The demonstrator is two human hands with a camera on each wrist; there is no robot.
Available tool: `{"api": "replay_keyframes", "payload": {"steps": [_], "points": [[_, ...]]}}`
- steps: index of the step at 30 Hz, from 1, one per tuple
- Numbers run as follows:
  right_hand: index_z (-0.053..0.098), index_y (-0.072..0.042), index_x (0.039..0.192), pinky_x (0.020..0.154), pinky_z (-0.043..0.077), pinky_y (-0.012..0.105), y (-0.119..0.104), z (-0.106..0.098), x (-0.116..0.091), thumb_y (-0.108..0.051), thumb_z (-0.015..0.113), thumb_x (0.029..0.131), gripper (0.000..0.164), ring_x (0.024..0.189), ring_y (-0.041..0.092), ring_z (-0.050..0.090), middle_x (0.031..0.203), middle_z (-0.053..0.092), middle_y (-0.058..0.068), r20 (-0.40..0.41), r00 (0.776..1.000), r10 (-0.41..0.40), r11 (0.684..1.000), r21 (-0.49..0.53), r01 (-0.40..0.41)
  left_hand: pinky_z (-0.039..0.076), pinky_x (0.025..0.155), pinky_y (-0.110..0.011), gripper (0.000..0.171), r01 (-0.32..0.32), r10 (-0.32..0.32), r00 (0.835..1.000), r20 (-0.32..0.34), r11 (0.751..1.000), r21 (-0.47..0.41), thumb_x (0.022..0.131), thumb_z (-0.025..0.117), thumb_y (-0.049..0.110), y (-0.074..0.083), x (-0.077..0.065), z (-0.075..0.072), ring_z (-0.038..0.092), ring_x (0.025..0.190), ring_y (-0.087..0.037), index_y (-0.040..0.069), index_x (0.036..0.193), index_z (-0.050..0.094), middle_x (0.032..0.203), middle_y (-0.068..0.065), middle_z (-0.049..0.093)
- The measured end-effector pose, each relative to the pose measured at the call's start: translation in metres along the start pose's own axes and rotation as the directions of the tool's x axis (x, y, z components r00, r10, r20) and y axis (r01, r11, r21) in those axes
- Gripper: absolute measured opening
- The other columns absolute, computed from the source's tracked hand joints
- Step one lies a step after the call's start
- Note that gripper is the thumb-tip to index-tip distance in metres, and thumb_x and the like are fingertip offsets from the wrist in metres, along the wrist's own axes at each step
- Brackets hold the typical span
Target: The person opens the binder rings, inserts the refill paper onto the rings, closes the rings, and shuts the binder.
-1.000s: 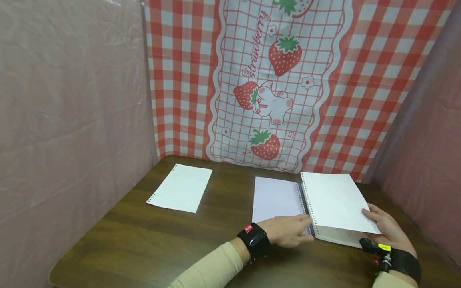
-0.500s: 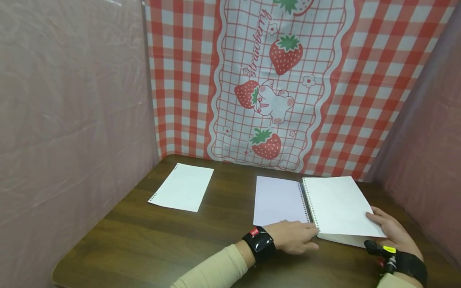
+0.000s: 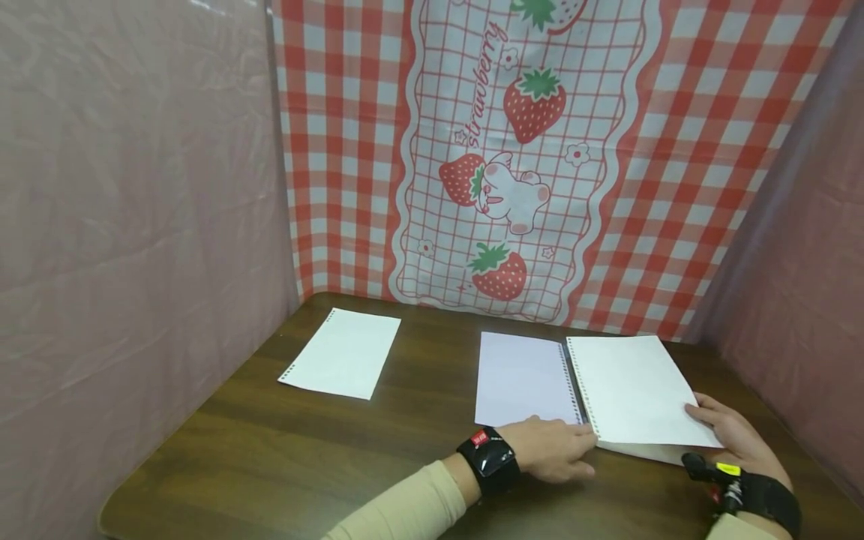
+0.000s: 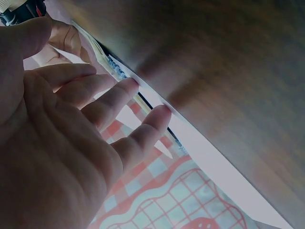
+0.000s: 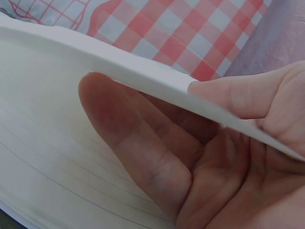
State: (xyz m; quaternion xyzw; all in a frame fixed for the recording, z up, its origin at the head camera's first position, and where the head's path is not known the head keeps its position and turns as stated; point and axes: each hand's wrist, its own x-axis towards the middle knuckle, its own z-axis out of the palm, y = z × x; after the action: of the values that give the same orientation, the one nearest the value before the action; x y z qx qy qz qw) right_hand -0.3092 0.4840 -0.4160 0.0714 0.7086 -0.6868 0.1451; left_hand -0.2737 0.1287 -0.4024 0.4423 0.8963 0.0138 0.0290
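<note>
An open loose-leaf binder lies on the table, its lavender sheet (image 3: 523, 379) on the left of the dark spine (image 3: 573, 375). Over its right side is a white hole-punched sheet of loose-leaf paper (image 3: 637, 390), holes along the spine. My right hand (image 3: 736, 431) pinches this sheet near its right edge, thumb on top and fingers beneath. Lined pages (image 5: 52, 129) show under those fingers in the right wrist view. My left hand (image 3: 550, 450) has its fingers extended, with fingertips (image 4: 159, 114) at the near end of the spine, overlapping the lavender sheet's edge.
Another white hole-punched sheet (image 3: 343, 352) lies apart on the left of the brown wooden table (image 3: 270, 457). A red checked strawberry cloth (image 3: 499, 187) hangs behind the table's far edge. Pinkish curtains (image 3: 148, 187) flank both sides.
The held sheet has come down over the binder's right side, its near edge closer to me. Both hands have shifted slightly nearer and to the right.
</note>
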Motion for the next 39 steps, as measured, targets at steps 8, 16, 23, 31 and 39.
{"api": "replay_keyframes", "payload": {"steps": [8,16,23,31,39], "points": [[0.002,-0.015,0.162,0.085,0.052,0.031,0.001,-0.002,-0.004,-0.04,0.048,0.107,0.076,0.095,0.004,0.06,0.098,0.058,-0.028,-0.02,1.0,-0.004,0.991,-0.136,0.001,0.052,0.09,-0.035,0.034,0.011,-0.011,1.0,0.009,0.997,0.082,0.102,0.05,0.055,0.005,0.001,0.002,0.058,0.117,0.002,0.037,0.13,0.051,0.133,0.025,0.051],[-0.006,-0.011,0.163,0.086,0.054,0.03,-0.002,-0.002,-0.002,-0.04,0.051,0.105,0.086,0.095,0.006,0.061,0.105,0.055,-0.023,-0.036,0.999,0.011,0.998,-0.063,-0.013,0.052,0.09,-0.035,0.037,0.019,-0.018,1.0,-0.004,0.985,0.17,0.101,0.049,0.056,0.007,0.0,0.002,0.057,0.116,-0.001,0.037,0.133,0.052,0.129,0.022,0.053],[-0.016,-0.01,0.16,0.085,0.053,0.029,-0.006,-0.001,-0.002,-0.043,0.045,0.107,0.088,0.096,0.006,0.059,0.105,0.058,-0.024,-0.048,0.999,0.011,0.991,-0.133,-0.018,0.051,0.09,-0.036,0.037,0.043,-0.037,0.999,-0.028,0.974,0.222,0.101,0.05,0.057,0.009,0.001,0.002,0.055,0.115,-0.001,0.038,0.132,0.053,0.127,0.023,0.053],[-0.003,-0.02,0.162,0.086,0.053,0.03,-0.002,-0.002,-0.003,-0.041,0.048,0.106,0.079,0.095,0.006,0.06,0.096,0.055,-0.031,-0.038,0.999,-0.006,0.996,-0.092,0.002,0.051,0.094,-0.04,0.04,0.057,-0.052,0.998,-0.03,0.975,0.215,0.1,0.05,0.057,0.012,0.002,0.003,0.054,0.116,-0.003,0.039,0.136,0.053,0.128,0.022,0.054],[0.033,-0.045,0.141,0.085,0.054,0.033,0.001,-0.003,-0.003,-0.04,0.046,0.107,0.037,0.094,0.007,0.062,0.097,0.06,-0.027,-0.03,0.998,-0.051,0.993,-0.105,0.047,0.051,0.089,-0.037,0.037,0.052,-0.042,0.998,-0.047,0.97,0.237,0.1,0.051,0.057,0.012,0.0,0.001,0.055,0.111,-0.002,0.038,0.131,0.055,0.123,0.022,0.054]]}}
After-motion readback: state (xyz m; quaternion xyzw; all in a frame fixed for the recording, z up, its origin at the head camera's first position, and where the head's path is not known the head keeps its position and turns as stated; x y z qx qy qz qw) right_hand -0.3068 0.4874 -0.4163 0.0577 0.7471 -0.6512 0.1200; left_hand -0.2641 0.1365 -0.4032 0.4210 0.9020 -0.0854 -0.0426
